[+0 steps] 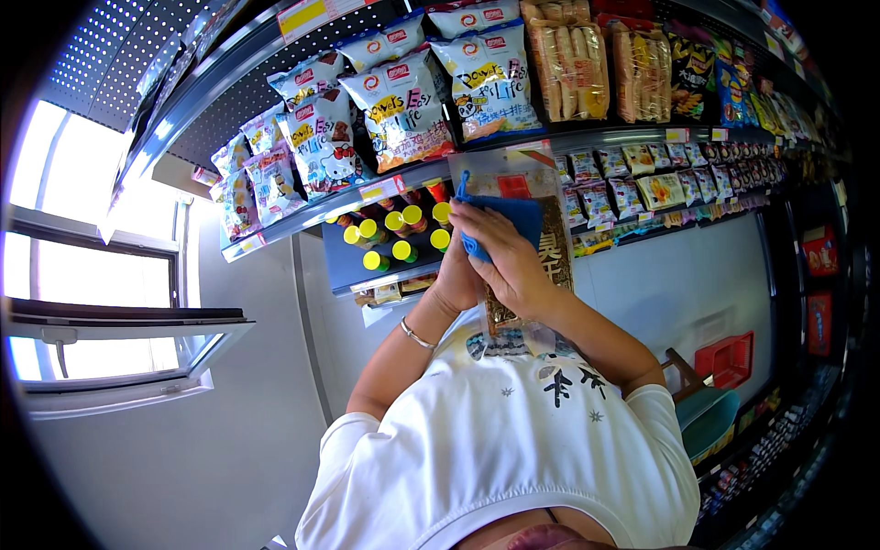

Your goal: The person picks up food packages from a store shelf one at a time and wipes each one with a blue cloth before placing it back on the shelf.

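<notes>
My right hand (505,265) presses a folded blue cloth (515,218) against the upper part of a clear plastic food packet (555,247) with dark brown contents. The packet hangs upright before my chest, its upper edge over the shelf lip. My left hand (457,271), with a bangle at its wrist, lies behind and left of the right one, its palm towards the packet. Its fingers are mostly hidden, so its hold on the packet's edge cannot be made out.
Large chip bags (399,110) line the shelf above my hands, with packs of long rolls (567,69) beside them. Yellow-lidded containers (403,251) stand on a lower shelf. An open window (130,344) juts out at left. At right are a red plastic basket (725,361) and a teal stool-like object (708,423).
</notes>
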### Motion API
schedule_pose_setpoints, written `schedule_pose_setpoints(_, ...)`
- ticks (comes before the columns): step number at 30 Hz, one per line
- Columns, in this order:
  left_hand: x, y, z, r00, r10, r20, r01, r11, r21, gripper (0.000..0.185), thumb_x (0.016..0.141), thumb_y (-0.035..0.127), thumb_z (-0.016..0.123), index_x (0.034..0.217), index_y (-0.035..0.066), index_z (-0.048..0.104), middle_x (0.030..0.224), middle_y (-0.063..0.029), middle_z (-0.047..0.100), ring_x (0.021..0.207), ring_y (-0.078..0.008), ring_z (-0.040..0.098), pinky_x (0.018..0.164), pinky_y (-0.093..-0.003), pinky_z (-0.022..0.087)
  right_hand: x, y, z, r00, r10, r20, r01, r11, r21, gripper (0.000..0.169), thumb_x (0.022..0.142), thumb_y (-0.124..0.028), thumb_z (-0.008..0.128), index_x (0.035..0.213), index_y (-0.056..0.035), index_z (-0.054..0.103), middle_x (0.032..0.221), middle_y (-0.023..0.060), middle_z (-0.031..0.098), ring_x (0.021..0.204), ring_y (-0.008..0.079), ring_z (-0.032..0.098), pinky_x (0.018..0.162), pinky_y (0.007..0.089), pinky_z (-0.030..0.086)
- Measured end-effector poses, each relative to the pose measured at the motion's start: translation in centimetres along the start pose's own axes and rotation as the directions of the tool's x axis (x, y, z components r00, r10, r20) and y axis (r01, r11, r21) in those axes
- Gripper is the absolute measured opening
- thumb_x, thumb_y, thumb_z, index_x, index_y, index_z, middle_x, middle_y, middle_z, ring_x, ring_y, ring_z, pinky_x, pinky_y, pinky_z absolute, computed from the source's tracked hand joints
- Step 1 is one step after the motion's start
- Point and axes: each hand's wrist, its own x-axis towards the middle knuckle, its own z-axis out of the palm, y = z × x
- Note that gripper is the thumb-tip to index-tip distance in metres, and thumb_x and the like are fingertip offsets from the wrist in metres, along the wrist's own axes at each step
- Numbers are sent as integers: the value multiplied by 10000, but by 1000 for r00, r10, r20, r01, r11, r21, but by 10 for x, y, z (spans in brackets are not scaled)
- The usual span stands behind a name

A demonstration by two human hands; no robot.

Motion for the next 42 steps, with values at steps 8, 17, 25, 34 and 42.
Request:
schedule_pose_setpoints(8, 5, 19, 24, 983, 171, -69, -171, 985, 11, 774, 867, 687, 470, 1384, 114, 432, 1346, -112, 521, 1192, -281, 517, 1046, -430, 389, -34, -9, -4, 989, 44, 141, -60, 992, 115, 458, 874, -69, 532, 1328, -20, 489, 1369, 179, 492, 1269, 349, 460, 1089, 454, 316)
schedule_pose_setpoints(17, 4, 49, 24, 966, 260, -9, -260, 965, -25, 782, 910, 667, 386, 1457, 111, 329, 1459, -137, 399, 1310, -344, 400, 1100, -510, 299, -85, 23, -42, 936, 330, 127, -353, 853, 384, 294, 940, -194, 482, 1123, 17, 576, 970, 130, 691, 912, 238, 644, 876, 369, 475)
schedule_pose_setpoints(25, 6, 57, 30, 934, 162, 319, -51, 943, -328, 819, 897, 684, 385, 1479, 116, 283, 1503, -137, 331, 1352, -368, 334, 1111, -552, 252, -97, 51, -73, 685, 725, -70, -335, 398, 854, 383, 988, -296, 461, 1196, 15, 544, 1068, 110, 648, 956, 144, 610, 847, 281, 485)
schedule_pose_setpoints(34, -3, 44, 46, 958, 251, 139, -264, 961, 83, 800, 900, 690, 375, 1446, 106, 346, 1438, -117, 432, 1293, -321, 436, 1075, -484, 357, -85, 54, -36, 651, 736, 186, -244, -29, 969, 480, 875, -126, 637, 1321, -26, 490, 1216, 90, 611, 1060, 200, 609, 930, 337, 490)
schedule_pose_setpoints(42, 19, 19, 39, 985, 92, 147, -111, 985, 129, 808, 840, 486, 657, 1450, 82, 314, 1401, -184, 459, 1283, -317, 460, 1076, -485, 370, -82, 39, -6, 699, 392, 598, -203, -693, 692, 346, 895, -141, 627, 1217, -57, 532, 1124, 127, 630, 1034, 238, 622, 923, 428, 516)
